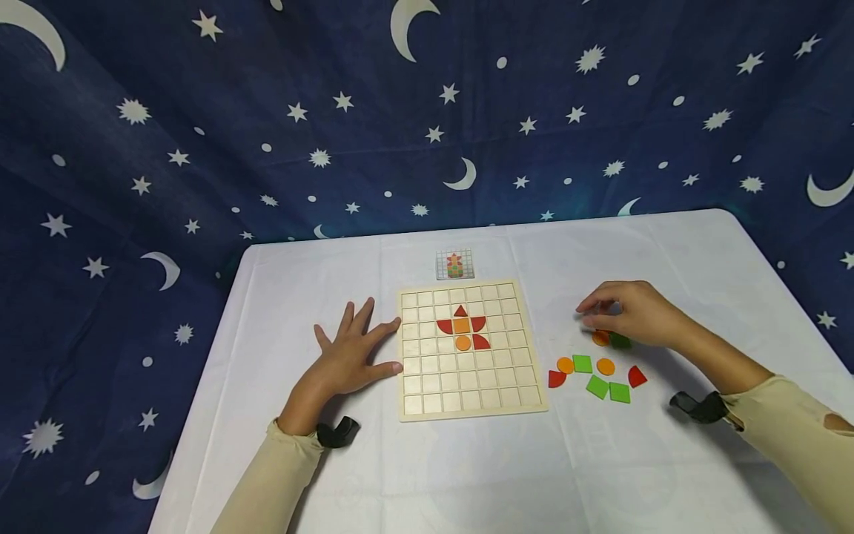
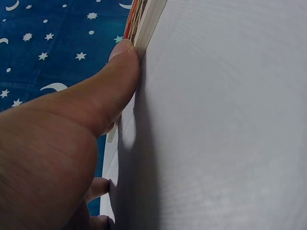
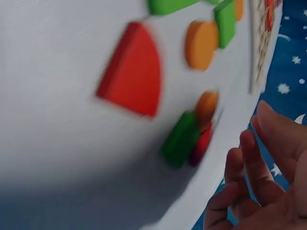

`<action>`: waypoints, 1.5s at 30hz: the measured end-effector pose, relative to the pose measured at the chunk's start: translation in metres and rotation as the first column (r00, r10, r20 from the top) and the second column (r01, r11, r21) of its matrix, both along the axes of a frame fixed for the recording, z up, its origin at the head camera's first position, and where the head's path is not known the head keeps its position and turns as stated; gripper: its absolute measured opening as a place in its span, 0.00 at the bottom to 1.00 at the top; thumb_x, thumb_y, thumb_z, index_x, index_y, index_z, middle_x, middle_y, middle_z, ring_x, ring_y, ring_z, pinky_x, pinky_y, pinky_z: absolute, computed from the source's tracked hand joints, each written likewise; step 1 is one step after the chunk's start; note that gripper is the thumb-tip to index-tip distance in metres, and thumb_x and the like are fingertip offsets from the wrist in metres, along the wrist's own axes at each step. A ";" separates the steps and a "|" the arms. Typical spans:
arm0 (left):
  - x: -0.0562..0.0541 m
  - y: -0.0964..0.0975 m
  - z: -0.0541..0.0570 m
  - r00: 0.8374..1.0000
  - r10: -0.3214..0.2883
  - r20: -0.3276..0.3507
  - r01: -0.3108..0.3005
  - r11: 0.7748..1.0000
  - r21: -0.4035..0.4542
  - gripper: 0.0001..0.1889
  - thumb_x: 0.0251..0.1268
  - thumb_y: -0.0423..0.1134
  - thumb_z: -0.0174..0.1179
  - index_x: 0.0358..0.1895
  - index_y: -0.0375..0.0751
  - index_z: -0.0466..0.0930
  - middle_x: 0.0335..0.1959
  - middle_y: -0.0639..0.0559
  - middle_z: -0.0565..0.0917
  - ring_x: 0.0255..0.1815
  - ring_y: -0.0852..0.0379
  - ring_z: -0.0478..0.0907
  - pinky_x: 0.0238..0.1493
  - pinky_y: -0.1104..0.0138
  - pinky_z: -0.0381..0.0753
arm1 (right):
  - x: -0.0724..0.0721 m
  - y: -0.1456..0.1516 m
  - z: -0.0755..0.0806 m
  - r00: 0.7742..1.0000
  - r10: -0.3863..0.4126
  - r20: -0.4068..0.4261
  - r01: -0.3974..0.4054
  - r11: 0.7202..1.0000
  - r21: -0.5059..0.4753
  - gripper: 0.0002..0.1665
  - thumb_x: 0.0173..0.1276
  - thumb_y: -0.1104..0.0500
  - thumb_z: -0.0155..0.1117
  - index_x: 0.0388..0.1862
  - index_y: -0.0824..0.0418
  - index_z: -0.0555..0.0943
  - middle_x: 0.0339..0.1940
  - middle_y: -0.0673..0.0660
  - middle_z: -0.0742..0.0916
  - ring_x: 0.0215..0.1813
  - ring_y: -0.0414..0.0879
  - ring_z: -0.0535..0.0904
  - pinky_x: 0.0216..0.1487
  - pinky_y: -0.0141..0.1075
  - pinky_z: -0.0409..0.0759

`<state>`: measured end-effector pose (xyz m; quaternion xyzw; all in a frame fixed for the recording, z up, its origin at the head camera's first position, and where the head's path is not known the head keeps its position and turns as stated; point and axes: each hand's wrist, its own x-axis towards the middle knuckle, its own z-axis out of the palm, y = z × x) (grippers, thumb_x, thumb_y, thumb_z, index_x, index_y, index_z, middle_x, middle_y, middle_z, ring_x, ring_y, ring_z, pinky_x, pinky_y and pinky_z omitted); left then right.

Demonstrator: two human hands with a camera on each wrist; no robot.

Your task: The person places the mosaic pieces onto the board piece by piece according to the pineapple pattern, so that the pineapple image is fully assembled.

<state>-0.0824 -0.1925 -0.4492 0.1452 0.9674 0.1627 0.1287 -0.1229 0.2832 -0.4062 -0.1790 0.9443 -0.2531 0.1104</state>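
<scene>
My left hand (image 1: 347, 360) is spread on the white table, thumb and index fingertip at the left edge of a wooden grid board (image 1: 474, 378). In the left wrist view the thumb (image 2: 103, 91) rests against the board's side. On the board are a red triangle (image 1: 460, 311), an orange square (image 1: 461, 325), an orange circle (image 1: 463, 343) and red quarter circles (image 1: 480, 342). My right hand (image 1: 634, 311) hangs over the loose pieces, fingers bent, nothing visible between thumb and fingertips. Below it lie a dark green piece (image 3: 181, 139), an orange circle (image 3: 207, 106) and a red piece (image 3: 201, 146).
A small pattern card (image 1: 455, 264) lies behind the board. Right of the board are scattered green squares (image 1: 583, 363), orange circles (image 1: 606, 366) and red quarter circles (image 1: 637, 377). A dark blue cloth (image 1: 373, 133) with stars and moons hangs behind the table.
</scene>
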 end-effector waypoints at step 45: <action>0.002 -0.001 0.001 1.000 -0.003 -0.003 0.003 1.000 0.013 0.43 0.58 0.70 0.66 0.78 0.65 0.65 0.86 0.41 0.44 0.84 0.29 0.33 0.60 0.15 0.28 | -0.007 -0.068 -0.023 0.963 -0.036 0.267 0.127 0.935 -0.331 0.08 0.72 0.63 0.67 0.48 0.58 0.86 0.38 0.56 0.89 0.38 0.48 0.86 0.42 0.32 0.85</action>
